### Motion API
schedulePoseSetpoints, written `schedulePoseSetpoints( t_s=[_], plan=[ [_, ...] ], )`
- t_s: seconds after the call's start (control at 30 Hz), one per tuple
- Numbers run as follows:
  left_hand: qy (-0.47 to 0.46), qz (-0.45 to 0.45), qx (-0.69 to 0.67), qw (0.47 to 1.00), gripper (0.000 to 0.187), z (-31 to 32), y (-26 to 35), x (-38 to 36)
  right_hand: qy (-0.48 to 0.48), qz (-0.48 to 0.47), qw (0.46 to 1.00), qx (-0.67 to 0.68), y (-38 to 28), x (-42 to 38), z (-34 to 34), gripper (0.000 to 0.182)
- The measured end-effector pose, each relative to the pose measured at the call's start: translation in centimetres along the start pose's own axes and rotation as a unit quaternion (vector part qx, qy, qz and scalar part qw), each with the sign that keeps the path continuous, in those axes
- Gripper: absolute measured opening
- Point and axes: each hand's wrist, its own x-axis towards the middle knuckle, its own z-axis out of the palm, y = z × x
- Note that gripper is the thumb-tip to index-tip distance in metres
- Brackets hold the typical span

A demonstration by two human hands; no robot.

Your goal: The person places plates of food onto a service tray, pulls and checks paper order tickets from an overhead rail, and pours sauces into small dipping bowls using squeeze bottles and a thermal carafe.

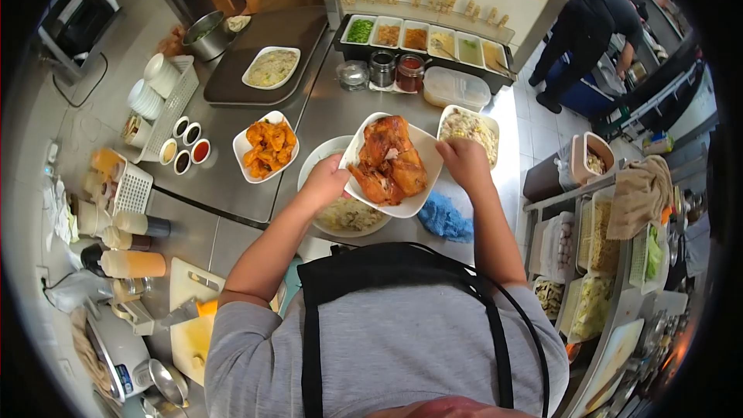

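Note:
A white square plate (426,145) is raised above the steel counter between my two hands. On it lie browned pieces of roast chicken (391,159). My left hand (326,182) grips the plate's left edge, and my right hand (464,159) grips its right edge. Partly hidden below the plate is a round white bowl (307,174) with fried rice (352,217). Beyond my right hand stands a white dish of rice with corn-like bits (469,130). A blue cloth (446,218) lies beside the bowl, left of my right forearm.
Orange-coated fried pieces (269,147) fill a dish at left, near several sauce cups (200,151). A brown tray (224,89) carries another rice plate. Topping containers (416,36) line the back, with jars (410,71) in front. A person (588,27) bends at the right.

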Motion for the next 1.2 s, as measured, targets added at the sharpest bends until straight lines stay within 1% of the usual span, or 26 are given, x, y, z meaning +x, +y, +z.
schedulePoseSetpoints(
  t_s=[0.03, 0.1, 0.17, 0.2, 0.27, 0.33, 0.37, 0.5, 0.53, 0.57, 0.6, 0.67, 0.7, 0.73, 0.8, 0.83, 0.87, 0.9, 0.93, 0.97, 1.03, 1.07, 1.1, 1.13, 1.17, 1.2],
  plan=[
    [-0.003, -0.005, 0.002, 1.000, 0.033, -0.3, -0.2, -0.2, -0.009, -0.008, 0.999, 0.029, 0.8, -1.1, -0.4, 0.028],
    [0.014, 0.001, -0.012, 1.000, 0.032, -0.8, -0.7, -1.0, -0.084, 0.043, 0.987, 0.130, 2.2, -2.8, -1.0, 0.032],
    [0.042, 0.004, -0.042, 0.998, 0.030, -1.3, -1.6, -2.1, -0.080, 0.056, 0.993, 0.063, 3.3, -3.2, -1.0, 0.031],
    [0.064, 0.008, -0.065, 0.996, 0.028, -1.7, -2.4, -2.6, -0.098, 0.045, 0.994, 0.014, 4.3, -2.8, -0.8, 0.024],
    [0.123, 0.012, -0.096, 0.988, 0.026, -2.9, -3.6, -4.3, -0.101, -0.023, 0.991, 0.088, 2.1, -2.7, -1.1, 0.019],
    [0.184, 0.002, -0.111, 0.977, 0.026, -4.1, -5.0, -6.5, -0.147, -0.070, 0.983, 0.083, 0.2, -2.1, -0.7, 0.019],
    [0.229, -0.003, -0.149, 0.962, 0.026, -4.6, -6.0, -7.5, -0.191, -0.094, 0.975, 0.063, -0.6, -1.7, -0.9, 0.018],
    [0.368, -0.040, -0.179, 0.912, 0.028, -7.5, -8.9, -12.4, -0.288, -0.064, 0.954, -0.049, -1.2, -1.9, -1.6, 0.019],
    [0.410, -0.054, -0.186, 0.891, 0.028, -8.5, -10.4, -13.3, -0.302, -0.068, 0.946, -0.094, 0.0, -2.2, -1.1, 0.021],
    [0.427, -0.069, -0.190, 0.881, 0.027, -9.6, -11.6, -14.3, -0.314, -0.072, 0.936, -0.139, 1.6, -2.7, -0.6, 0.022],
    [0.443, -0.083, -0.194, 0.871, 0.027, -10.8, -12.6, -15.3, -0.334, -0.091, 0.927, -0.147, 4.1, -3.4, 0.4, 0.034],
    [0.473, -0.110, -0.204, 0.850, 0.027, -12.9, -14.3, -16.7, -0.344, -0.046, 0.917, -0.195, 5.0, -6.1, 1.6, 0.050],
    [0.487, -0.124, -0.210, 0.839, 0.027, -13.9, -15.0, -17.3, -0.345, -0.023, 0.926, -0.151, 5.8, -7.5, 2.7, 0.059],
    [0.499, -0.138, -0.216, 0.828, 0.027, -14.8, -15.8, -17.7, -0.296, -0.001, 0.939, -0.175, 6.0, -9.0, 4.1, 0.060],
    [0.535, -0.127, -0.235, 0.802, 0.025, -16.1, -17.5, -18.1, -0.090, -0.069, 0.974, -0.197, 6.2, -12.2, 6.6, 0.058],
    [0.543, -0.121, -0.250, 0.793, 0.026, -16.7, -18.3, -18.2, -0.024, -0.080, 0.973, -0.213, 6.1, -13.3, 7.7, 0.051],
    [0.550, -0.116, -0.266, 0.783, 0.026, -17.2, -19.0, -18.3, 0.029, -0.116, 0.967, -0.226, 6.2, -14.0, 8.4, 0.040],
    [0.547, -0.124, -0.279, 0.779, 0.027, -17.7, -19.2, -18.3, -0.015, -0.125, 0.977, -0.174, 6.6, -13.9, 8.3, 0.037],
    [0.524, -0.108, -0.317, 0.783, 0.027, -18.1, -19.8, -18.4, -0.057, -0.134, 0.982, -0.121, 5.8, -13.6, 7.9, 0.034],
    [0.498, -0.092, -0.353, 0.787, 0.028, -18.3, -20.6, -18.4, -0.109, -0.099, 0.986, -0.082, 4.8, -14.0, 7.8, 0.032],
    [0.455, -0.083, -0.409, 0.786, 0.030, -17.7, -20.3, -18.1, -0.206, -0.026, 0.978, -0.002, -2.4, -14.0, 6.5, 0.029],
    [0.441, -0.091, -0.429, 0.784, 0.031, -17.0, -19.0, -18.6, -0.191, -0.065, 0.977, 0.069, -5.2, -14.1, 7.2, 0.030],
    [0.386, -0.115, -0.419, 0.814, 0.033, -17.2, -18.0, -19.9, -0.174, -0.104, 0.969, 0.140, -7.8, -14.1, 8.4, 0.031],
    [0.329, -0.139, -0.408, 0.840, 0.035, -17.5, -17.0, -21.3, -0.191, -0.089, 0.964, 0.161, -10.1, -13.9, 10.0, 0.037],
    [0.270, -0.163, -0.396, 0.862, 0.037, -18.0, -16.9, -22.4, -0.199, -0.178, 0.949, 0.169, -13.9, -13.2, 10.9, 0.039],
    [0.287, -0.176, -0.348, 0.875, 0.038, -19.1, -17.7, -23.5, -0.215, -0.221, 0.929, 0.204, -16.1, -12.5, 13.0, 0.037]
  ],
)
